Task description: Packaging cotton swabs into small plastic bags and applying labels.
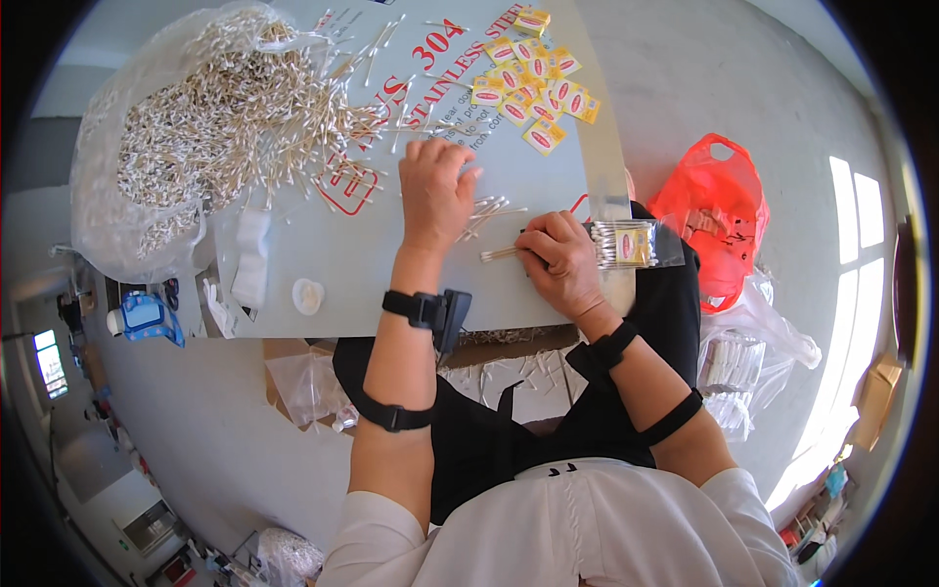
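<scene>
My left hand [435,196] is over the middle of the table, fingers bent and thumb apart, with nothing seen in it. Loose cotton swabs [487,211] lie just right of its wrist. Closed in a pinch, my right hand [562,259] holds a few cotton swabs [498,254], whose white tips stick out to the left. Against its right side, at the table edge, lies a clear packet of swabs [624,245] with a yellow card inside. Whether that hand also touches the packet, I cannot tell.
A large clear bag [93,196] spills a heap of swabs [225,127] at left. Yellow cards [544,136] lie spread at the far right of the table [381,284]. A small white dish [308,296] stands near the front edge. A red plastic bag [719,210] is beyond the right edge.
</scene>
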Demonstrator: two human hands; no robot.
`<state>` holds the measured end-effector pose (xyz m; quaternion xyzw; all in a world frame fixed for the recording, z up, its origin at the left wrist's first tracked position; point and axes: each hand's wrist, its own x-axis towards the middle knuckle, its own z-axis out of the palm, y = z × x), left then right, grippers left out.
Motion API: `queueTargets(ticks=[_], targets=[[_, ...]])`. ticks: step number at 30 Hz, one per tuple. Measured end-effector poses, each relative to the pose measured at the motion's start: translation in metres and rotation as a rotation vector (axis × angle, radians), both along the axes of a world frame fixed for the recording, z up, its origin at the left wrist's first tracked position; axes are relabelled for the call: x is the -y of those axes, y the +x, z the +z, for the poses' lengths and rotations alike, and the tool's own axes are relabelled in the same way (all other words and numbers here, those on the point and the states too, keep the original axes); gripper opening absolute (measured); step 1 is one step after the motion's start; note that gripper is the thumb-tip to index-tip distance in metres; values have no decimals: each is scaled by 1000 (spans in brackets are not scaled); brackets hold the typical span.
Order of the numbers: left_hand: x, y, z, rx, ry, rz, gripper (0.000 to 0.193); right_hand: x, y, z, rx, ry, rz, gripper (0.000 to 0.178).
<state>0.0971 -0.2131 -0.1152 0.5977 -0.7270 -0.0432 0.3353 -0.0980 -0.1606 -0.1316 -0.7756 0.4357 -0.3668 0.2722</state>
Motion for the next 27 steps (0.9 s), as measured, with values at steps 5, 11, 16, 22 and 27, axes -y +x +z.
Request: queueTargets(ticks=[5,11,16,22,27], targets=[[54,15,-4,221,157,-6,15,-1,3,1,10,-6,5,11],[46,18,22,-778,649,4,7,-1,4,-2,0,-15,7,10],[-38,29,42,-823,788,-114,6,-1,1,-4,-1,-33,2,10],[-142,6,29,-624,919,-138,9,-1,2,-6,25,-38,2,9],[-98,20,11,-211,252,108,18,-2,2,-4,18,-36,14,9]])
